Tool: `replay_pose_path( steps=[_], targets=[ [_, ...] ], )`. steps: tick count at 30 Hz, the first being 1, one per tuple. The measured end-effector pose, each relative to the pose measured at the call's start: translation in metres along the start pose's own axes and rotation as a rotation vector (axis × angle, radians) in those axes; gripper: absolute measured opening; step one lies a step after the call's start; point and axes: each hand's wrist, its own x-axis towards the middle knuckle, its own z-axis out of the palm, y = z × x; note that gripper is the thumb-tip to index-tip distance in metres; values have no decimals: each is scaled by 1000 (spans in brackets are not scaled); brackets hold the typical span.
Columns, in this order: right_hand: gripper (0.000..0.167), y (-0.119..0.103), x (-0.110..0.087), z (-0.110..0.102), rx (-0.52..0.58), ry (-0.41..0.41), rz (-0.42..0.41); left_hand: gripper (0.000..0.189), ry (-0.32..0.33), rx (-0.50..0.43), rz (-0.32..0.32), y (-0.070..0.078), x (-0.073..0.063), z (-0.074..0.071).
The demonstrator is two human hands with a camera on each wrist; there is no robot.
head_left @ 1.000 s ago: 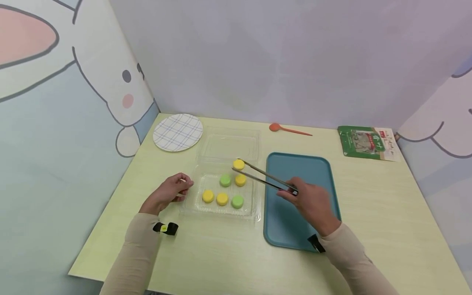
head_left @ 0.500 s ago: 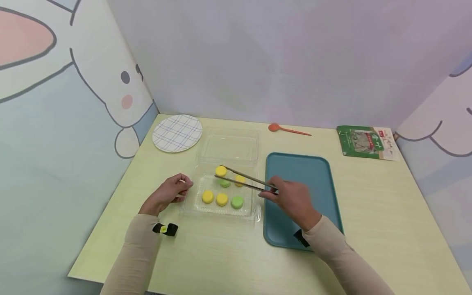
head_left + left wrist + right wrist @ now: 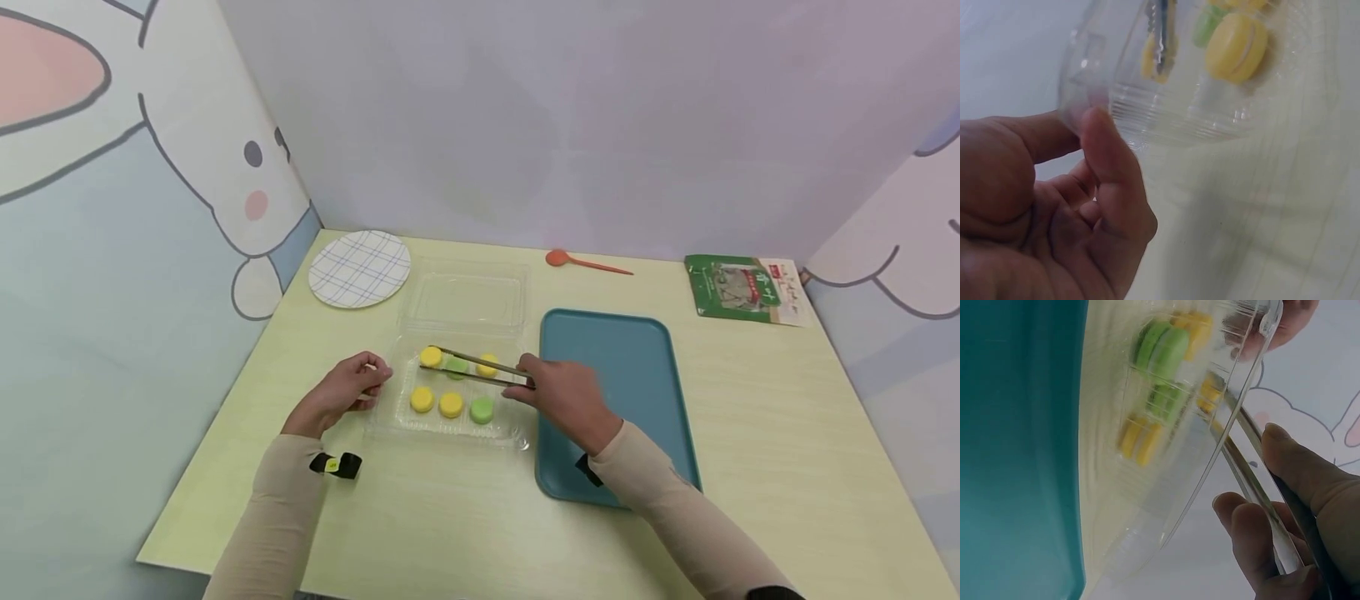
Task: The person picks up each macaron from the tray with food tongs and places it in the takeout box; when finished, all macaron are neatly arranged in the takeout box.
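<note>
A clear hinged plastic container (image 3: 390, 425) lies with its lid back, several yellow and green macarons inside. My left hand (image 3: 347, 390) pinches its left rim between thumb and index finger, as the left wrist view shows. Metal tongs (image 3: 480, 360) are gripped in my right hand (image 3: 566, 400), which is over the blue tray. At the container's back left, the tong tips sit on either side of a yellow macaron (image 3: 431, 357). A green macaron (image 3: 456, 367) beside it is partly covered by the tongs. In front are a yellow macaron (image 3: 422, 400) and another green macaron (image 3: 482, 410).
The blue tray (image 3: 600, 333) stands right of the container. Behind are a checked plate (image 3: 360, 269) at the left, an orange spoon (image 3: 588, 264) in the middle and a green food packet (image 3: 746, 289) at the right, near the wall.
My right hand has moved left and the tongs have carried the yellow macaron from the back right, over the green one, down to the container's back left. My left hand has stayed put.
</note>
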Motion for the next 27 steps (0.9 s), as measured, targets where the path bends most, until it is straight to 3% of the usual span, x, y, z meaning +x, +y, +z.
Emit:
replay_pose_path(
  steps=[6, 14, 27],
  targets=[
    [40, -2, 7, 3, -28, 0, -44, 18, -12, -7, 3, 2, -1, -1],
    [36, -4, 15, 4, -11, -50, -25, 18, -20, -12, 27, 0, 0, -1],
    [36, -5, 17, 8, -64, -42, -30, 17, -12, -14, 17, -3, 0, -2]
  ],
)
